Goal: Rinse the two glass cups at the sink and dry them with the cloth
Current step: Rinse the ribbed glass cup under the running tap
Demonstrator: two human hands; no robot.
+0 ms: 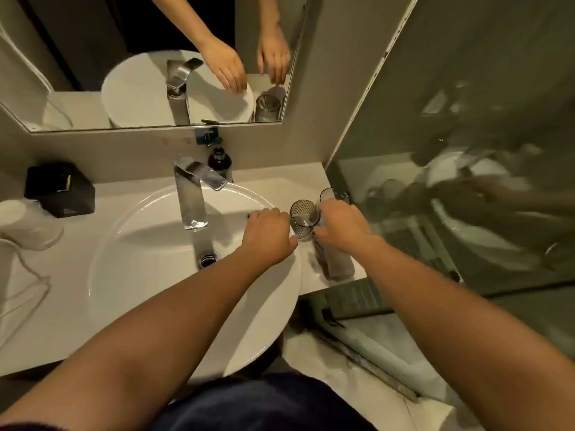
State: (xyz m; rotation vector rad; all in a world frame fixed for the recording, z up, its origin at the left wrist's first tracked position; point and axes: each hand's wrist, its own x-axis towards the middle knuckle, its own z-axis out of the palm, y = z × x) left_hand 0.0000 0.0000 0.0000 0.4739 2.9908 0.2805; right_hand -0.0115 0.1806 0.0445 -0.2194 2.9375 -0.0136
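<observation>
A ribbed glass cup (305, 217) stands upright on the white counter just right of the sink (130, 244). A second, clear glass cup (333, 195) stands behind it, partly hidden by my right hand (342, 227). That hand hovers between the two cups, its fingertips at the ribbed cup's right side, and the mirror shows its fingers hanging loose and apart. My left hand (267, 234) rests on the sink's right rim, thumb close to the ribbed cup's base, holding nothing. A rolled grey cloth (337, 264) lies on the counter under my right wrist.
A chrome faucet (191, 197) rises at the back of the sink, with no water running and the drain (208, 259) below it. A dark bottle (220, 163) stands behind it and a black box (60, 189) at the left. A glass partition (466, 181) bounds the counter's right side.
</observation>
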